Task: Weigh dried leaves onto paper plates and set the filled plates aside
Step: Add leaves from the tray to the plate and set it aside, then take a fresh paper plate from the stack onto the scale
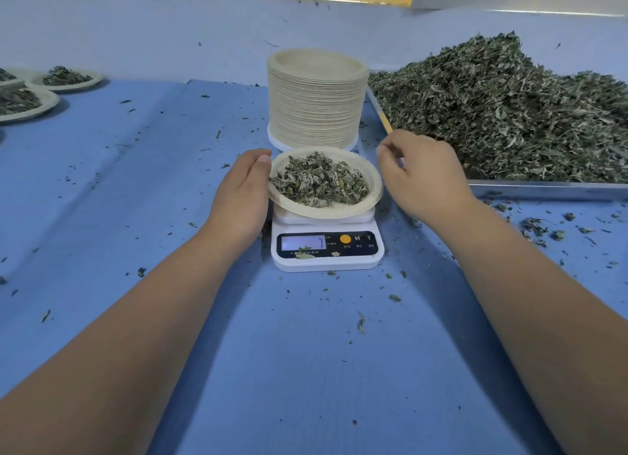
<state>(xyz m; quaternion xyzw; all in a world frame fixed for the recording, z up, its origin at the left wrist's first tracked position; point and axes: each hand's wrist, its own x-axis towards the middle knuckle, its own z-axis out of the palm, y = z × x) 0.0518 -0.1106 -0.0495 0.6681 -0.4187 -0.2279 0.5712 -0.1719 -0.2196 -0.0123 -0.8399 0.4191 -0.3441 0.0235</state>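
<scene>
A paper plate (368,201) heaped with dried leaves (319,182) sits on a small white digital scale (328,250) whose display shows 7. My left hand (243,193) holds the plate's left rim, with the thumb at the edge and the fingers hidden beneath. To the right of the plate, my right hand (421,176) hovers with its fingers loosely curled and nothing visible in it. It is over the near corner of the metal tray (543,189), which holds a large pile of dried leaves (503,111).
A tall stack of empty paper plates (317,97) stands right behind the scale. Several filled plates (66,79) lie at the far left on the blue cloth (136,182). Leaf crumbs are scattered over the cloth, thickest to the right of the scale.
</scene>
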